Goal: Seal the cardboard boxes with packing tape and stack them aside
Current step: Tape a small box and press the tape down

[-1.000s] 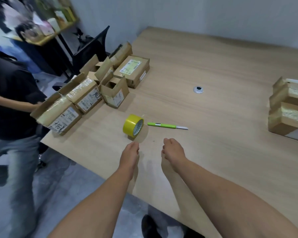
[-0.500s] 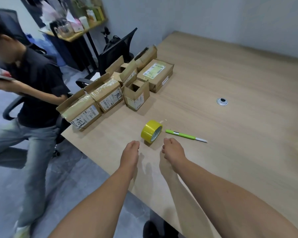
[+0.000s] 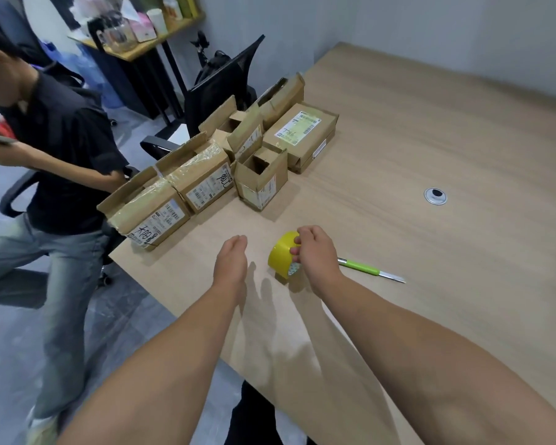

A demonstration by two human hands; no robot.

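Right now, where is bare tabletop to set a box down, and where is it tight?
Free: the wide tabletop beyond the green cutter and around the grommet; also the strip between the cardboard boxes and the tape roll. Crowded: the left edge, packed with boxes, and the roll, gripped by the right hand.

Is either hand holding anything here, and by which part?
The right hand grips the yellow tape roll by its upper rim, fingers curled over the outer band. The left hand holds nothing.
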